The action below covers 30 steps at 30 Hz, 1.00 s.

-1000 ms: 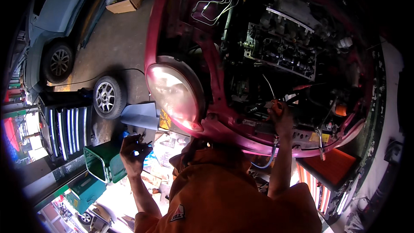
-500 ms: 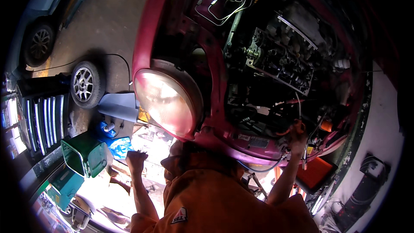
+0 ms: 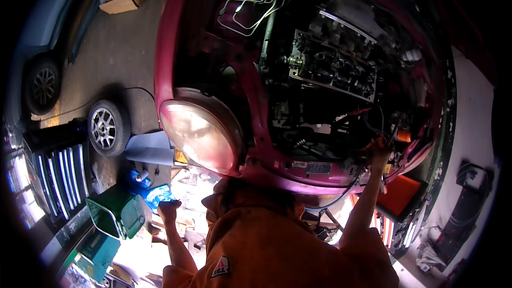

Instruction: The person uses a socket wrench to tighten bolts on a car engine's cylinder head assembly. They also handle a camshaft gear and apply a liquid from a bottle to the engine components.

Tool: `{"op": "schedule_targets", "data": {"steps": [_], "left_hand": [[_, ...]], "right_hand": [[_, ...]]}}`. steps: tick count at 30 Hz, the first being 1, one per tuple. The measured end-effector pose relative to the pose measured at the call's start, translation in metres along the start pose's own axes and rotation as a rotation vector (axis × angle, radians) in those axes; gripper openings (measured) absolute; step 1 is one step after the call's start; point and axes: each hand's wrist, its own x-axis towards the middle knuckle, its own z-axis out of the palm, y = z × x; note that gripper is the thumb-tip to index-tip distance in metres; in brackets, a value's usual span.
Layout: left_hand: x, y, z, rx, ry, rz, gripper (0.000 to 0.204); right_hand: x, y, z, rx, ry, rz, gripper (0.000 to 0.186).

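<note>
My right hand is closed on an orange tool, partly hidden by the fingers, low on the right inside the maroon car's engine bay, beside an orange cylindrical part and a dark hose. Above it lies the exposed top of the engine. My left hand hangs closed in front of the car, left of my orange-clad body and near crumpled blue plastic; what its fingers hold is too small and dark to name.
A large headlamp fronts the bay. To the left are a loose wheel, black tool chest, green bin, cardboard box and blue-grey car. An orange-topped cabinet stands at the right.
My right hand has moved rightward along the engine bay with the orange tool. My left hand has dropped lower, its fingers now more closed. The whole view has shifted somewhat.
</note>
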Motion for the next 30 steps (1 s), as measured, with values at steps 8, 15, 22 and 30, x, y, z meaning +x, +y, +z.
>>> {"op": "schedule_targets", "data": {"steps": [8, 15, 22, 30], "left_hand": [[0.025, -0.091, 0.041, 0.24, 0.223, 0.444, 0.03], [0.008, -0.12, 0.057, 0.423, 0.205, 0.304, 0.047], [0.005, -0.068, 0.007, -0.089, 0.256, 0.158, 0.03], [-0.003, 0.047, -0.072, -0.914, 0.113, 0.309, 0.027]], "right_hand": [[-0.037, 0.002, 0.01, -0.349, 0.076, -0.046, 0.06], [-0.054, -0.01, -0.003, -0.099, 0.058, 0.033, 0.051], [-0.078, -0.031, -0.022, 0.222, 0.073, 0.08, 0.033], [-0.123, -0.071, -0.056, 0.072, 0.179, -0.087, 0.017]]}}
